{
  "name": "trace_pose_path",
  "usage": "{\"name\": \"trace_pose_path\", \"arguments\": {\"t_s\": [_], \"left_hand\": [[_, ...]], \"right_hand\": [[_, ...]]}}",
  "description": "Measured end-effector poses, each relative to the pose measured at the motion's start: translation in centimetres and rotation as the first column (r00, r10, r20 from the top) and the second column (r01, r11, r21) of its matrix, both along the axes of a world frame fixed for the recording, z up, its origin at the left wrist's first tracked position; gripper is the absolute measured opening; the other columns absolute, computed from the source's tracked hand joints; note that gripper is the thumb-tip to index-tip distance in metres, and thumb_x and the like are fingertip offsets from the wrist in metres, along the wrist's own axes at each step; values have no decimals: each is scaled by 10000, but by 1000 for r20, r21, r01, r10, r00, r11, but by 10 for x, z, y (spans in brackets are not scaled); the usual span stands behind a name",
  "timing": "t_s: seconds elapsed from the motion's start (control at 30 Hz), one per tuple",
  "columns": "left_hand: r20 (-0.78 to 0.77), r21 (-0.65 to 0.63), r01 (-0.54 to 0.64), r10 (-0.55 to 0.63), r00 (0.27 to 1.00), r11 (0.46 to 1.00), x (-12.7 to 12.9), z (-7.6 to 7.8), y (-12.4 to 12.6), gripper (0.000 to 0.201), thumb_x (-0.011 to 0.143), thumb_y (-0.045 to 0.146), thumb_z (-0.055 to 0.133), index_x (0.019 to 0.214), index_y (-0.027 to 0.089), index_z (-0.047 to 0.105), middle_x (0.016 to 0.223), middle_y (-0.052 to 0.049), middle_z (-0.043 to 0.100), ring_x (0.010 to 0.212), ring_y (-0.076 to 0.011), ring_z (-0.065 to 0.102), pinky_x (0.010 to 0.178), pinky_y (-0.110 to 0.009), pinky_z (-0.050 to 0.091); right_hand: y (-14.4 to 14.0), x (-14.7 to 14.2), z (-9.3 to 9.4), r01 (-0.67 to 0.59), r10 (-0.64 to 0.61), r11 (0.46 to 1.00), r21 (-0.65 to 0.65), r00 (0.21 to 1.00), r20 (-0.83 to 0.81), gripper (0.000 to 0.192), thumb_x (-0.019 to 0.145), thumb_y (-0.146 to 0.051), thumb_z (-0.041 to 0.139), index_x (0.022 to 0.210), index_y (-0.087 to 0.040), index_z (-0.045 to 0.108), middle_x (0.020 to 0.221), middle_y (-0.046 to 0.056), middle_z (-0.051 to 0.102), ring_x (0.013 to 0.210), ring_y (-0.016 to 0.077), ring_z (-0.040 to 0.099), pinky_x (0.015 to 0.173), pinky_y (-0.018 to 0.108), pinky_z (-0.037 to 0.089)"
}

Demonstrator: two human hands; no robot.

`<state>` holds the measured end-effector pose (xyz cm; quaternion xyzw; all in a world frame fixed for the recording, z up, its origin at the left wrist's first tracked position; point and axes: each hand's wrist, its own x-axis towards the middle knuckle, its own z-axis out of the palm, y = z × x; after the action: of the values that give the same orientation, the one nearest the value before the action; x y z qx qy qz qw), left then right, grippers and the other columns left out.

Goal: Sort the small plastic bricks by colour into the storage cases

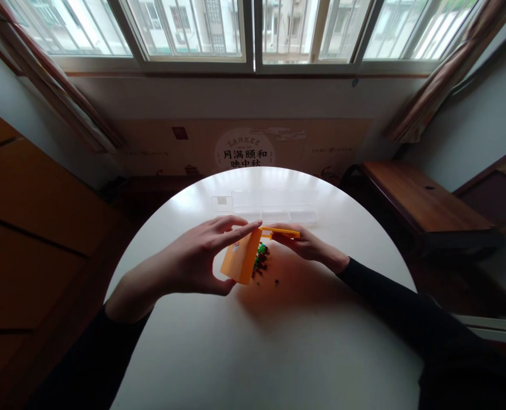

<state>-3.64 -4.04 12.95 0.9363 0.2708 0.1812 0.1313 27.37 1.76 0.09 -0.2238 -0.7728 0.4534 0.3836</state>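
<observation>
My left hand (204, 245) is closed around an orange plastic box (242, 259), thumb below and fingers along the top. The box is tilted above the white table, its hinged flap (285, 232) swung out to the right. My right hand (309, 244) grips that flap from behind, most of its fingers hidden. Under and just beside the box lies a small heap of green, dark brown and red pieces (261, 256), partly covered by the box. One dark piece (277, 282) lies apart from the heap. What is inside the box does not show.
A clear divided plastic case (274, 215) lies behind my hands on the round-ended white table (257, 359). Its left end is a small clear square part (221, 203). A wooden bench (424, 193) stands at the right, beyond the table's edge.
</observation>
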Motion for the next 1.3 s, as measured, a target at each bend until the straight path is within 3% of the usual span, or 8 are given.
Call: {"name": "trace_pose_path", "arguments": {"t_s": [0.33,0.5,0.6,0.8,0.93,1.1,1.3], "left_hand": [[33,-63,0,2,999,998,-4,2,2,1104,762,183,881,1734,382,398,1591,-112,583,1437,-375,582,1202,-510,537],[120,-153,-29,47,992,988,-13,-4,3,1022,811,202,851,1728,329,418,1537,-132,605,1217,-280,652,1117,-442,582],[187,-181,-42,76,979,983,-24,-13,6,1008,809,203,847,1719,314,428,1558,-133,607,1184,-270,655,1091,-426,587],[364,-342,-24,156,918,939,-45,-41,17,1064,799,254,916,1727,317,401,1748,-141,459,1568,-400,494,1303,-486,440],[481,-472,56,204,853,880,-50,-61,19,1050,810,299,942,1713,315,406,1760,-154,437,1623,-414,430,1310,-495,439],[474,-570,67,261,841,819,-54,-80,18,1019,822,320,942,1693,320,414,1707,-171,495,1601,-413,459,1269,-516,485],[417,-574,21,270,868,818,-55,-85,16,981,838,310,933,1680,315,430,1684,-191,509,1560,-410,504,1262,-580,489]], "right_hand": [[1,0,8,32,-35,998,55,998,51,351,1137,-427,606,1400,-247,754,1302,57,797,1146,230,753,1024,351,604],[2,-1,10,96,-100,989,114,994,35,332,1119,-443,634,1298,-217,799,1209,67,827,1075,246,776,962,368,640],[3,-2,13,171,-171,975,142,985,-12,319,1097,-458,668,1217,-208,827,1166,65,842,1062,258,790,964,379,653],[1,-2,21,283,-286,942,181,958,-13,329,1084,-502,682,1131,-215,836,1055,54,848,959,238,794,893,363,659],[-1,-3,22,303,-303,944,130,953,-21,345,1082,-528,686,1133,-212,816,1002,58,837,866,215,805,859,370,670],[0,-8,20,329,-327,944,13,941,-87,377,1056,-561,718,1128,-200,796,1028,59,813,717,183,795,704,351,677],[5,-16,16,338,-346,938,-80,925,-153,435,1017,-610,746,1135,-193,782,1051,68,806,729,197,799,636,347,683]]}}
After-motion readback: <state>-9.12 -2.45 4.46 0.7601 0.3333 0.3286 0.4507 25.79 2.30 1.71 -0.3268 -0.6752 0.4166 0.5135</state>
